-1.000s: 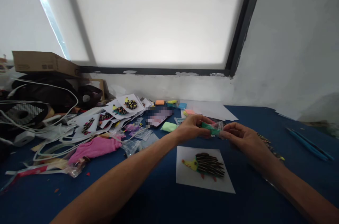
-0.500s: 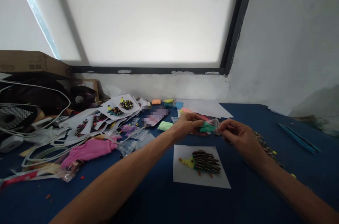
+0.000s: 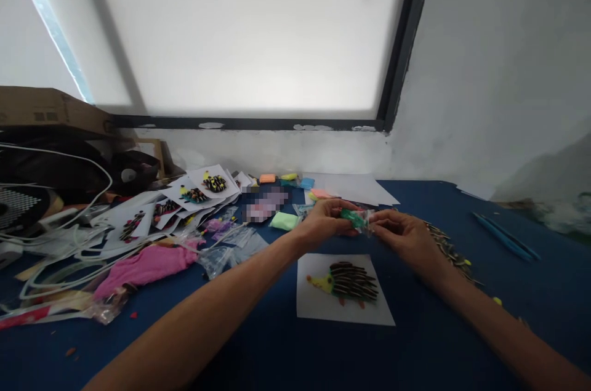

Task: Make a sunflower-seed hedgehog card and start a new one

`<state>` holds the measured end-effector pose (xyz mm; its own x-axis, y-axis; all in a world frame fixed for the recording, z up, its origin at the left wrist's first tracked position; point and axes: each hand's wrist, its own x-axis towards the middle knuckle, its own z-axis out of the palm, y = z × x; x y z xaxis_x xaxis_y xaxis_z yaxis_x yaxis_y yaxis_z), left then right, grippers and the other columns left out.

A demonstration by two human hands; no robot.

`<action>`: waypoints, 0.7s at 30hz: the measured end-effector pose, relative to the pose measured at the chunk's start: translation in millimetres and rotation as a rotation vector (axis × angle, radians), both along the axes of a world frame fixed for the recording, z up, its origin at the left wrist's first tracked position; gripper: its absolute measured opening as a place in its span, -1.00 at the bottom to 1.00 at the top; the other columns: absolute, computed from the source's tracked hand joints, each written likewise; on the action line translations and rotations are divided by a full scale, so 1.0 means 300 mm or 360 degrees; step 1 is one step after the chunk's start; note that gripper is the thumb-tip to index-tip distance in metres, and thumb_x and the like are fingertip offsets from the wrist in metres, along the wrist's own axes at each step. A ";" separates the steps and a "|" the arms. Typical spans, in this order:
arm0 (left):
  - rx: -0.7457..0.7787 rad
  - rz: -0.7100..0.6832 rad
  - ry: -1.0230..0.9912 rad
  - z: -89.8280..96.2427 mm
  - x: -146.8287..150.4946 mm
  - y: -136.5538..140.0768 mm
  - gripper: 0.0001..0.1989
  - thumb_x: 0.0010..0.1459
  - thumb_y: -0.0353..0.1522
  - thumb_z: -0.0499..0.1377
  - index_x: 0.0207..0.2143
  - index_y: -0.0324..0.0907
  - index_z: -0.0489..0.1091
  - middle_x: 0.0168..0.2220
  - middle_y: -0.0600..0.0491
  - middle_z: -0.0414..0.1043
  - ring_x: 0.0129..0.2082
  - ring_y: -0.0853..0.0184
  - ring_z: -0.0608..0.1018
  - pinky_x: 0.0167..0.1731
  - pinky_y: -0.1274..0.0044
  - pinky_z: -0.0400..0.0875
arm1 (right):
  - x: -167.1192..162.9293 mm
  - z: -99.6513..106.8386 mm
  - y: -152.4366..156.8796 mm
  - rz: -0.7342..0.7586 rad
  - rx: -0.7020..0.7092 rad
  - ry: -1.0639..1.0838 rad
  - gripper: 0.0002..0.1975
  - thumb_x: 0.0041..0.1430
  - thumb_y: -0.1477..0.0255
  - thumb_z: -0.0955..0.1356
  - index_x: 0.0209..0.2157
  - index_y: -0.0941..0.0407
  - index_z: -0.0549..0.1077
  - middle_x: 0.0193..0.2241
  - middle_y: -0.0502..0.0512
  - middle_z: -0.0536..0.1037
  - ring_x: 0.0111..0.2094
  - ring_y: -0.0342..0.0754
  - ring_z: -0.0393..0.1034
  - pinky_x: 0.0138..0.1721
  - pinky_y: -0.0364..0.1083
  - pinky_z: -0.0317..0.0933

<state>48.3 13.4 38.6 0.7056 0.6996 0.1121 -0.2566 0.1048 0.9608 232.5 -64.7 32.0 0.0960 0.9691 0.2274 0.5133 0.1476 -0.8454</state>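
Between both hands is a small clear plastic bag of green modelling clay (image 3: 353, 217), held above the blue table. My left hand (image 3: 330, 217) is closed on its left side, thumb and fingers around the green lump. At the other end, my right hand (image 3: 399, 234) pinches the clear, loose end of the bag. Below them lies a white card (image 3: 309, 311) bearing a hedgehog picture (image 3: 351, 283) with a yellow face, dark striped spines and brown feet. Beside my right forearm is a pile of dark seed-like pieces (image 3: 452, 255).
Blue tweezers (image 3: 505, 236) lie at the right. Light green clay (image 3: 284, 221), a pixelated phone-like object (image 3: 265, 203) and white paper (image 3: 355, 186) are farther back. Finished hedgehog cards (image 3: 215, 183), a pink cloth (image 3: 148, 265) and white cables (image 3: 50, 268) crowd the left.
My right hand has come slightly closer to my left, and the bag's clear end looks more bunched. The whole view has shifted a little.
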 end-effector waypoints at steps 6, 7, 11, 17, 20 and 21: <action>-0.0080 -0.0053 -0.0001 -0.012 0.005 0.006 -0.69 0.07 -0.71 0.14 -0.14 -0.34 0.44 -0.26 -0.05 0.51 -0.31 0.41 0.59 -0.08 0.44 0.49 | 0.018 -0.005 0.001 -0.0032 0.0039 -0.0093 -0.73 0.28 0.31 0.34 -0.07 0.16 0.44 -0.16 0.07 0.52 -0.27 -0.08 0.47 -0.28 -0.03 0.40; -0.0089 -0.0073 0.0008 -0.010 0.003 0.007 -0.70 0.09 -0.70 0.15 -0.14 -0.34 0.44 -0.24 -0.07 0.51 -0.29 0.39 0.60 -0.07 0.44 0.49 | 0.019 -0.004 -0.001 -0.0028 0.0048 -0.0099 -0.74 0.28 0.31 0.35 -0.08 0.16 0.45 -0.17 0.07 0.52 -0.27 -0.09 0.47 -0.28 -0.03 0.40; -0.0085 -0.0109 0.0065 -0.001 -0.008 0.010 -0.81 0.14 -0.62 0.18 -0.19 -0.34 0.48 -0.21 -0.11 0.53 -0.28 0.37 0.60 -0.13 0.46 0.51 | 0.009 -0.002 -0.002 -0.0001 0.0099 -0.0104 -0.76 0.23 0.27 0.38 -0.22 0.17 0.48 -0.37 -0.01 0.53 -0.48 -0.19 0.39 -0.46 -0.14 0.32; 0.0035 -0.0024 0.0172 -0.012 -0.007 0.008 -0.94 0.10 -0.60 0.22 -0.35 -0.37 0.46 -0.38 -0.04 0.52 -0.45 0.41 0.58 -0.34 0.53 0.52 | -0.030 0.011 -0.006 0.0018 0.0209 -0.0116 -0.68 -0.03 0.14 0.43 -0.47 0.13 0.51 -0.57 -0.01 0.48 -0.55 -0.12 0.32 -0.53 -0.12 0.19; 0.0067 0.0008 0.0215 -0.016 -0.011 0.010 -0.95 0.09 -0.59 0.21 -0.40 -0.35 0.41 -0.44 0.00 0.50 -0.53 0.42 0.56 -0.43 0.54 0.50 | -0.046 0.020 -0.016 -0.0003 0.0254 -0.0154 -0.76 -0.03 0.20 0.42 -0.50 0.11 0.50 -0.56 -0.01 0.48 -0.53 -0.10 0.33 -0.51 -0.12 0.19; 0.0073 0.0006 0.0231 -0.015 -0.014 0.012 -0.94 0.09 -0.59 0.21 -0.40 -0.34 0.39 -0.45 0.01 0.50 -0.56 0.42 0.55 -0.47 0.55 0.49 | -0.051 0.021 -0.020 -0.0009 0.0266 -0.0162 -0.77 -0.02 0.21 0.41 -0.49 0.10 0.50 -0.57 -0.01 0.48 -0.54 -0.10 0.33 -0.51 -0.12 0.18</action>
<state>44.3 16.9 34.2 0.7143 0.6986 0.0410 -0.1148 0.0592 0.9916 217.2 -70.7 38.3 0.0693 0.9165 0.3940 0.5963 0.2786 -0.7529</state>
